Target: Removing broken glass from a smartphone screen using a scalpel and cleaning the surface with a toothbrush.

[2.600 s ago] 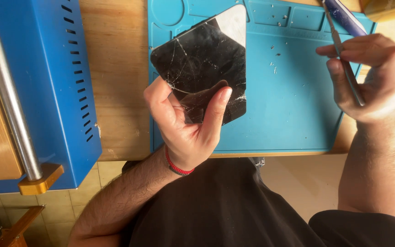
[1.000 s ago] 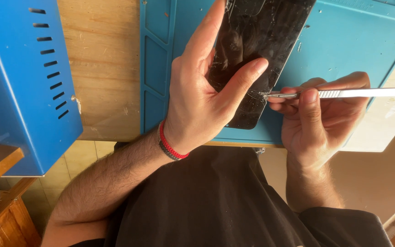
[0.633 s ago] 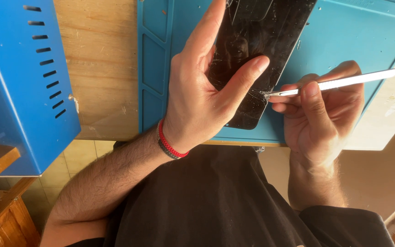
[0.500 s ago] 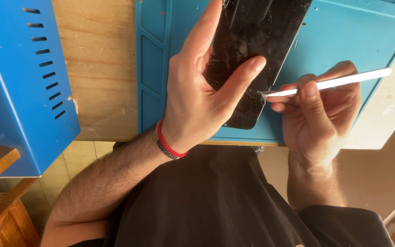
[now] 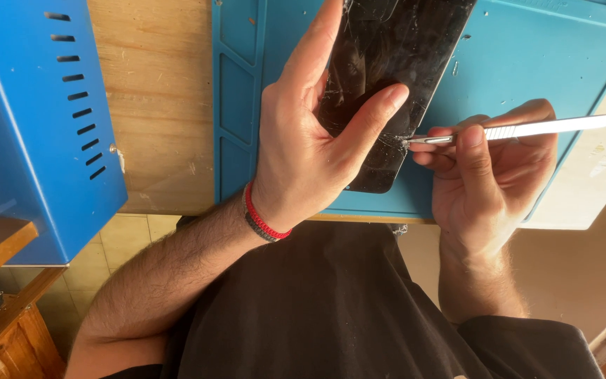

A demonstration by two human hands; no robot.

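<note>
**Cracked glass panel held by its edges, blade at the rim**

To the far left of the left hand stands a blue sheet-metal box with vent slots (image 5: 33, 119), resting on the pale wooden table (image 5: 159, 105). The left hand (image 5: 310, 151), with a red cord bracelet (image 5: 264, 217) at its wrist, grips a flat black glass screen panel (image 5: 387, 77) above a blue silicone work mat (image 5: 527, 63): thumb laid across the face, fingers stretched along the far side and behind. The panel is webbed with cracks, so it looks brittle, thin and light, with a slick face and likely sharp splinters; holding it by the long edges with support behind seems safest, with little bending or squeezing. Just right of that thumb, the right hand (image 5: 489, 175) pinches a slim silver metal scalpel-like tool (image 5: 513, 130) between thumb and fingers, its tip touching the panel's right edge. The tool looks rigid and narrow, easy to slip off glass.
</note>
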